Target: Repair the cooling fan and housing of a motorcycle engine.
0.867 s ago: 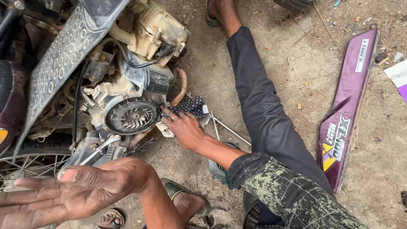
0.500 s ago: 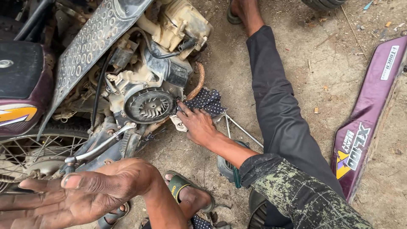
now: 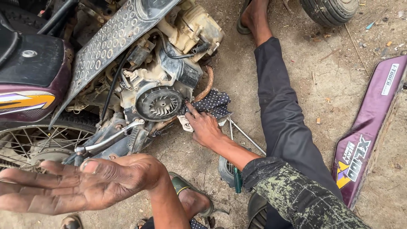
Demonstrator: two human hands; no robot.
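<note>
My left hand (image 3: 80, 184) hovers open in the foreground at lower left, palm up, fingers stretched out, holding nothing. My right hand (image 3: 204, 126) reaches to the motorcycle engine (image 3: 169, 80). Its fingertips touch the housing just right of the round cooling fan (image 3: 162, 105). The hand lies over a whitish piece (image 3: 185, 124) and the edge of a dark polka-dot cloth (image 3: 215, 101) on the ground. The fingers are extended, not closed around anything. My leg in black trousers (image 3: 284, 114) stretches out to the right of the engine.
The spoked rear wheel (image 3: 29, 144), a chrome kick lever (image 3: 106, 140) and the purple seat body (image 3: 29, 72) fill the left. On the dirt lie a purple side panel (image 3: 369, 135), thin metal rods (image 3: 248, 136) and a green-handled screwdriver (image 3: 237, 180). A tyre (image 3: 330, 10) is at top right.
The view has swung left and up, so the motorcycle sits further right and lower in frame. Both hands keep their places: the left held open, the right at the fan housing.
</note>
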